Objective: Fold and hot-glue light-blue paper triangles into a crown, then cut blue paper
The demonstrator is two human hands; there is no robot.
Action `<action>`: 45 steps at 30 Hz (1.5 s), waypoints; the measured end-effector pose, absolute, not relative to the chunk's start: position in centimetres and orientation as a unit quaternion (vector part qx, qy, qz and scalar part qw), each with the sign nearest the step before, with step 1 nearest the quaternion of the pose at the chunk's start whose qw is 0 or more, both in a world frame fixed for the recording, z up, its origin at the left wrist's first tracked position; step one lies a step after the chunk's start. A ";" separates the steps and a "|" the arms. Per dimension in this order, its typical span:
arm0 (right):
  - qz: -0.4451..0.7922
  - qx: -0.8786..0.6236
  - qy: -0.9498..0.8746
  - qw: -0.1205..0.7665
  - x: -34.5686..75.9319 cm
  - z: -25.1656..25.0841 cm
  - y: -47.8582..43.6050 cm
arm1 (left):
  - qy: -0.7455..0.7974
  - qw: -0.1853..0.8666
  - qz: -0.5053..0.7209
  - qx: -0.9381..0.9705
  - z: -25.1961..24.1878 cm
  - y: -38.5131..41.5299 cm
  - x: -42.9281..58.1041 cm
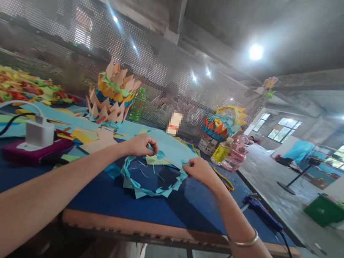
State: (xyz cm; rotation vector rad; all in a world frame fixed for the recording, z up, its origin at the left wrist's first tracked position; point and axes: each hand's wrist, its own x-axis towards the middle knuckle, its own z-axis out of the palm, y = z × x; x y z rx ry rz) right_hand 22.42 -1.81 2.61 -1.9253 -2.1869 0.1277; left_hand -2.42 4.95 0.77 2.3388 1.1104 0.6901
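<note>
Centrally, two bare hands work over a blue bench, around a ring of folded light-blue paper [144, 192] with pointed edges, which lies flat near the front of the bench [91, 199]. The left hand [144, 145] is above the ring's far left side, fingers bent and thumb drawn close to them; a small light-blue piece of paper [160, 154] is at its fingertips, though whether it is gripped I cannot tell. The right hand [198, 170] is at the ring's far right side, thumb and forefinger pinching its edge, the other fingers curled in. A silver bangle [244, 241] circles the right forearm. Right of the ring are a yellow-handled tool [227, 182] and a blue glue gun [264, 213]. Behind the left hand rises a tiered paper craft [107, 109] in peach, yellow and blue, beside a green bottle [137, 105]. A white charger [39, 132] sits on a purple power strip [36, 151] at left.
</note>
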 end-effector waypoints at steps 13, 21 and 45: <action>0.143 -0.497 -0.774 0.365 19.4 -1.1 0.5 | 0.401 0.242 0.239 0.851 1.0 4.6 -2.7; 0.197 -0.479 -0.742 0.425 19.0 -2.3 0.1 | 0.385 0.293 0.206 0.850 0.8 5.1 -2.9; -0.013 -0.439 -0.812 0.385 19.8 -2.2 -1.4 | 0.347 0.215 0.225 0.885 1.8 4.4 -2.6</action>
